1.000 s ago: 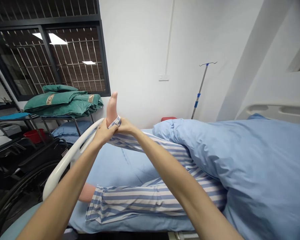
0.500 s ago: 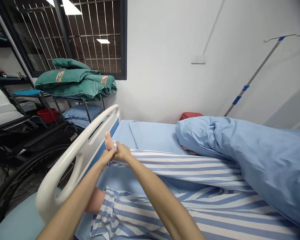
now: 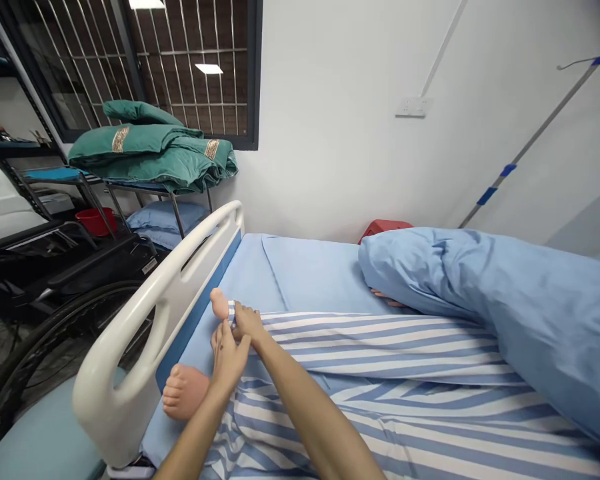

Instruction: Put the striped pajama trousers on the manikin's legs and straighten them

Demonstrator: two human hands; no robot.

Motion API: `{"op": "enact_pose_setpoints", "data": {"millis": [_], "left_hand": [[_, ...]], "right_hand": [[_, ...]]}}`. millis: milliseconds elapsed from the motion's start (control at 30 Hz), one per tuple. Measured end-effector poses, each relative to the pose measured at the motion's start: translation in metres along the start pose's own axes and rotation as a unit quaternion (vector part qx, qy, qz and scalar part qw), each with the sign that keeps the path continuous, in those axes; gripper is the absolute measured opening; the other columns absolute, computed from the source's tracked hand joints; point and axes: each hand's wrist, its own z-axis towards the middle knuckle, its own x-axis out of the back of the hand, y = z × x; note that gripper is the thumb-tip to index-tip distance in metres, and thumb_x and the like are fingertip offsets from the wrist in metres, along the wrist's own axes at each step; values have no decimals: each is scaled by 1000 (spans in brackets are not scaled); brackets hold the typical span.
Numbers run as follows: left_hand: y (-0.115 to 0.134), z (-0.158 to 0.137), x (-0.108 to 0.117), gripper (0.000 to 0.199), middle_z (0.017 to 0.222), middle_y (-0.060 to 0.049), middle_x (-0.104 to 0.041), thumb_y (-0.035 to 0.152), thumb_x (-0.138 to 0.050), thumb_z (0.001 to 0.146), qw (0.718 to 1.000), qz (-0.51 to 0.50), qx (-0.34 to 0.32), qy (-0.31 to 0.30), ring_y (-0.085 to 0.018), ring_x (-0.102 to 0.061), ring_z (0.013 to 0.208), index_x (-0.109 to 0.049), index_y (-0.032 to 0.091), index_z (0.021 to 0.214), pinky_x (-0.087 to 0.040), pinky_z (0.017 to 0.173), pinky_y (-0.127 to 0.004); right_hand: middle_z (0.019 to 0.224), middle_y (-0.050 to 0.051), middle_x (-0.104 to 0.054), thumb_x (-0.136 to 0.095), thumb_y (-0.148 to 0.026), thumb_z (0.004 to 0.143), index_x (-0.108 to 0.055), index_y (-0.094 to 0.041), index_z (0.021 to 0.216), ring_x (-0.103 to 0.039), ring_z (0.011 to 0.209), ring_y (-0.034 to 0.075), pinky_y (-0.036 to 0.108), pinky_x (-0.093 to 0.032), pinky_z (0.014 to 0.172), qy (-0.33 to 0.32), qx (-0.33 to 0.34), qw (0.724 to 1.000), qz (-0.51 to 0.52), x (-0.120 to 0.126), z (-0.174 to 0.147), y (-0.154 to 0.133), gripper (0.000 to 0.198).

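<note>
A pair of blue-and-white striped trousers [image 3: 370, 340] covers two legs lying on the light blue bed sheet [image 3: 310, 267]. My right hand [image 3: 249, 323] is closed around the cuff of the far trouser leg, just above the far foot [image 3: 219, 304], whose toes point up. Just below it, my left hand [image 3: 229, 355] touches the underside of the same ankle, fingers stretched and thumb apart near my right wrist. The near foot [image 3: 185, 392] lies bare beside my left forearm. What lies under my left fingertips is partly hidden.
A white bed end board [image 3: 155, 293] rises just beyond the feet. Left of it stand a black wheelchair [image 3: 80, 300] and a rack with green folded bedding [image 3: 155, 153]. A blue quilt [image 3: 460, 287] is bunched at right, near a drip pole [image 3: 535, 137].
The far foot has come down toward the sheet. My left hand has shifted right and down, its grip loosened, and the near foot is now uncovered to view. The camera view has shifted slightly.
</note>
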Motion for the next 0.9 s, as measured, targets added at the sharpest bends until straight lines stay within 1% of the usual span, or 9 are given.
{"op": "enact_pose_setpoints", "data": {"millis": [67,133,200,267,400,500,600,700,900], "left_hand": [[4,-25,7,63,139,-16,-36,31,-47,72,998,-31,-47,11,-25,-28,132,-37,10,130,-22,110,-37],[-1,-51,16,54,133,-11,-45,29,-45,72,994,-74,-81,-17,-21,-40,124,-45,15,124,-31,105,-33],[-16,-76,26,45,122,-9,-55,29,-46,71,991,-91,-83,-45,-21,-50,114,-54,17,113,-39,99,-33],[-38,-96,33,40,112,-8,-61,33,-49,68,993,-96,-50,-45,-23,-57,103,-59,19,105,-45,92,-34],[-89,-121,39,40,100,-8,-66,40,-56,60,991,-128,36,-15,-25,-62,93,-61,19,93,-51,81,-34],[-111,-127,41,49,103,-11,-64,42,-56,59,987,-140,75,7,-25,-62,92,-53,17,101,-51,80,-35],[-116,-127,44,56,111,-16,-59,41,-54,60,985,-140,97,21,-26,-62,93,-46,14,108,-50,83,-38],[-110,-124,48,57,113,-20,-57,37,-54,60,982,-145,119,33,-26,-62,95,-43,11,110,-49,84,-38],[-94,-120,57,49,101,-11,-64,25,-58,61,970,-164,170,48,-25,-63,94,-47,18,109,-51,82,-35]], "right_hand": [[116,17,-54,-60,-38,67,-29,-14,128,-50,106,30,43,-37,85,20,-9,1000,6,5,-7,-7,73],[120,17,-50,-63,-35,63,-30,-13,130,-45,110,30,43,-35,89,51,-30,998,6,8,-19,-11,78],[121,17,-49,-63,-33,63,-33,-13,128,-43,111,30,42,-34,91,85,-48,995,9,9,-39,-12,74],[119,15,-50,-58,-31,68,-38,-14,125,-43,110,28,39,-34,91,112,-45,992,21,9,-65,-9,62],[116,10,-52,-49,-26,73,-45,-17,118,-44,108,25,35,-34,92,113,-10,993,43,7,-127,-7,46],[116,9,-53,-47,-25,73,-45,-17,119,-45,108,23,33,-35,92,90,12,995,52,4,-163,-15,47],[115,10,-53,-51,-30,70,-44,-17,121,-47,107,24,35,-36,91,54,23,997,47,3,-183,-26,53],[114,11,-55,-58,-35,64,-46,-18,118,-49,105,28,39,-38,89,19,12,999,27,1,-189,-36,58],[105,14,-61,-65,-31,57,-51,-16,112,-57,97,31,46,-42,84,-52,-21,997,-45,-7,-180,-52,59]]}}
